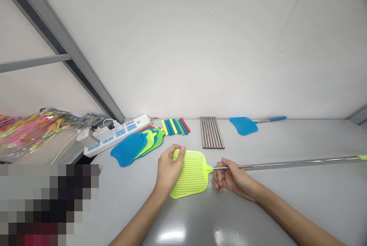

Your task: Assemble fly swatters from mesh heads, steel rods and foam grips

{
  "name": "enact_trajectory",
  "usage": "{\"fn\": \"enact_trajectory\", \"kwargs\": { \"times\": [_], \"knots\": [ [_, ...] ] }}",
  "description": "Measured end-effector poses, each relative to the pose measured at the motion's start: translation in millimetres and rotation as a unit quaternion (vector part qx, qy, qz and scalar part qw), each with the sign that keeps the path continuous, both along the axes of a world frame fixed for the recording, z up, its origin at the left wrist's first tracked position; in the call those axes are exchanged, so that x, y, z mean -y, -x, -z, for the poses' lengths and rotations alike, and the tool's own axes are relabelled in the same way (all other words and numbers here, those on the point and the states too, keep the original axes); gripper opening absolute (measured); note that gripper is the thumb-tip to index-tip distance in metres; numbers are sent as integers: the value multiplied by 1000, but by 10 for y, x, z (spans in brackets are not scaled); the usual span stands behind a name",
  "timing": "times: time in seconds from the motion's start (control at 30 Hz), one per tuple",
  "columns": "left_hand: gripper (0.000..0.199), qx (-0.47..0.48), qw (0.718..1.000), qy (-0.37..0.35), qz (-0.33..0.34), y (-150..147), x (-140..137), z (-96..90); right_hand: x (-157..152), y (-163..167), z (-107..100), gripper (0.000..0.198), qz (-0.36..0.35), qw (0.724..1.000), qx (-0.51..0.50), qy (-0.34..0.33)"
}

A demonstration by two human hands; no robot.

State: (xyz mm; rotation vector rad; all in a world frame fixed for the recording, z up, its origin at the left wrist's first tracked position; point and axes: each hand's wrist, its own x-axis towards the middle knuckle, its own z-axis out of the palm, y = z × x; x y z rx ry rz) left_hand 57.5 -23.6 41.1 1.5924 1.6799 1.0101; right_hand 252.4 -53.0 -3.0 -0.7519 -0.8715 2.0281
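One perforated yellow plastic swatter head (192,173), left hand (169,166) pinching it; right hand (233,179) loosely gripping shiny metal rod (275,164).

On the glossy grey desk (323,192), from left to right: a white power strip (119,132), overlapping perforated flyswatter heads (134,147), coloured handle grips (176,127) in a row, side-by-side metal tubes (212,133), a blue flyswatter (243,125).
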Motion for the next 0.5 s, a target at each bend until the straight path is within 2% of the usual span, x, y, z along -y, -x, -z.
{"fn": "enact_trajectory", "kwargs": {
  "times": [0.27, 0.5],
  "knots": [
    [28, 19, 1000, 0, -3, -41, 21, 13, -5, 1, -20, 61, -38, 999, 11, -3],
    [28, 21, 1000, -8, -6, -74, 46, 49, 6, -5, -22, 60, -48, 999, 7, -1]
  ]
}}
